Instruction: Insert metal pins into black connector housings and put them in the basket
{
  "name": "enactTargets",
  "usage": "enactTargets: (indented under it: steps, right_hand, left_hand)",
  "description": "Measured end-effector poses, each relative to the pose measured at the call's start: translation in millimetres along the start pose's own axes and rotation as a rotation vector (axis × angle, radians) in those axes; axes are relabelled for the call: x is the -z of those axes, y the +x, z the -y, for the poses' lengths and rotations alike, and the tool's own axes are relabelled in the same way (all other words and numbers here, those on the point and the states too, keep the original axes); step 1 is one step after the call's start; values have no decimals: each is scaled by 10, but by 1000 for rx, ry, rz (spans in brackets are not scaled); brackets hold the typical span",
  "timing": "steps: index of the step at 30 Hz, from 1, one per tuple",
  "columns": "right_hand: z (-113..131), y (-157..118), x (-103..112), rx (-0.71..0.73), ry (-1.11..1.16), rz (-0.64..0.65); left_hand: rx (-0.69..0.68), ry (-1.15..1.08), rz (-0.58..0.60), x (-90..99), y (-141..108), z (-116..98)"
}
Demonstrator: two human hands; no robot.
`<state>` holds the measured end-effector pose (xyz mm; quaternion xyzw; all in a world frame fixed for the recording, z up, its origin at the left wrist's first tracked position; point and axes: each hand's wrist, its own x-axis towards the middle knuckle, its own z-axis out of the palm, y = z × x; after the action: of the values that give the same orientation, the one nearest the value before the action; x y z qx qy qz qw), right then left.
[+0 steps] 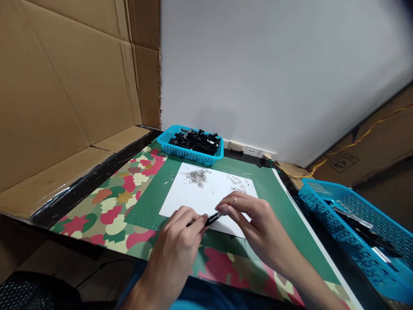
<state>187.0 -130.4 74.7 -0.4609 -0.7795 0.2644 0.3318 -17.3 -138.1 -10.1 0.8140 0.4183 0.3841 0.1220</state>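
My left hand (183,232) is closed around a narrow black plastic piece (213,218), which sticks out from the fingertips toward the right. Close to that piece's far end, my right hand (250,213) pinches a thin rod with a pale tip (234,201); its exact kind is too small to tell. Both hands are above the near edge of a white sheet (174,196). On the sheet lies a dense pile of tiny metal bits (196,176), probably small wire parts. A looser scatter of similar bits (238,184) lies farther right, partly behind my right hand.
A blue basket (190,154) full of black plastic pieces (198,140) stands at the back. Another blue basket (342,237) with black and white strips is at the right. Cardboard (80,64) walls the left side; a power strip (251,150) lies along the white wall.
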Motion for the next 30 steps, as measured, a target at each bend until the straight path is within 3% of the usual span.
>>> enactTargets:
  steps: [4, 10, 30]
  right_hand:
    - [-33, 129, -104, -113, 163, 3]
    - [-118, 153, -231, -171, 218, -47]
    - [-65, 63, -308, -95, 27, -155]
  left_hand:
    - [-1, -6, 3, -4, 17, -13]
    - [-13, 11, 4, 2, 15, -44]
    - [-59, 84, -7, -1, 11, -46]
